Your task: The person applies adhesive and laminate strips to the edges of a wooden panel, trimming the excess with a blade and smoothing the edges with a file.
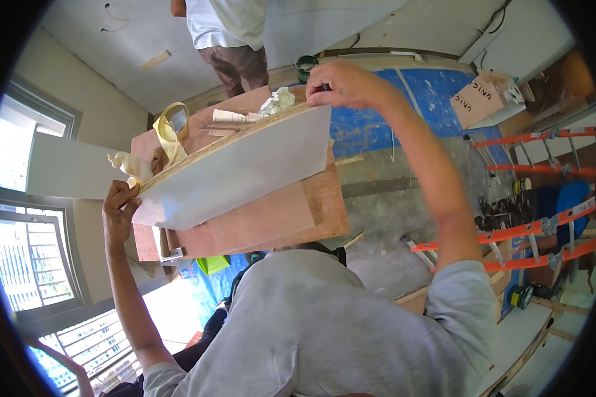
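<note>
A long panel (245,155) with a pale, smooth face stands tilted on its long side over a reddish plywood worktop (258,221). Its upper edge shows bare, light brown wood. My left hand (120,204) is at the panel's near-left end, thumb and fingers pinched at the corner. At the far-right end my right hand (343,84) has its fingers closed on the other corner. Behind the panel lie a looped yellowish strip (169,137), crumpled white paper (278,100) and some pale sheets (234,116). By the worktop's left edge rests an angled metal tool (172,254).
A person (226,36) stands beyond the worktop. Orange ladders (543,228) are at the right, with another person partly behind them. A cardboard box (477,100) sits near blue floor sheeting (364,122). A lime-green object (213,264) lies below the worktop; windows (36,261) are left.
</note>
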A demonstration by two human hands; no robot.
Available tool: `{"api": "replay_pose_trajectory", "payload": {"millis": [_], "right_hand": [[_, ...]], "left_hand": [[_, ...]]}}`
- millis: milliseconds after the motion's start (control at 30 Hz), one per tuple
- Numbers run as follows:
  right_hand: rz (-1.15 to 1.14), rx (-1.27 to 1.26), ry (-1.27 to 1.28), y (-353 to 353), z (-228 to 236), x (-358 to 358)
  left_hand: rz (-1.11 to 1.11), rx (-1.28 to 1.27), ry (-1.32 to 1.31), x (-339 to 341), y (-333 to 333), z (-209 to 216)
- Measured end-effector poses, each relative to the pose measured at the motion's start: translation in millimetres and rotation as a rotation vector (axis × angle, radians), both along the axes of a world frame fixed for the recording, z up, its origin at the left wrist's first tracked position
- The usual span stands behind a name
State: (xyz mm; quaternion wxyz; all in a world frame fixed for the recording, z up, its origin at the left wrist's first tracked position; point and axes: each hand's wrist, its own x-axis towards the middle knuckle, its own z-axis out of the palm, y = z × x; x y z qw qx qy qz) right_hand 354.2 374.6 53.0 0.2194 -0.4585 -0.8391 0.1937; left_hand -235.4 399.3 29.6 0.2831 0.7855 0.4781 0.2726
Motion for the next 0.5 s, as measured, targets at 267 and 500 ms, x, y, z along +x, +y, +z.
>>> {"api": "replay_pose_trajectory", "payload": {"millis": [267,500], "right_hand": [[-0.080,-0.266,-0.083,11.0,24.3,-14.9],[-0.163,-0.237,-0.006,5.7,15.9,-14.3]], "left_hand": [[-0.003,0.031,0.012,5.5,2.2,4.5],[-0.027,0.073,-0.001,-0.3,8.5,-3.6]]}}
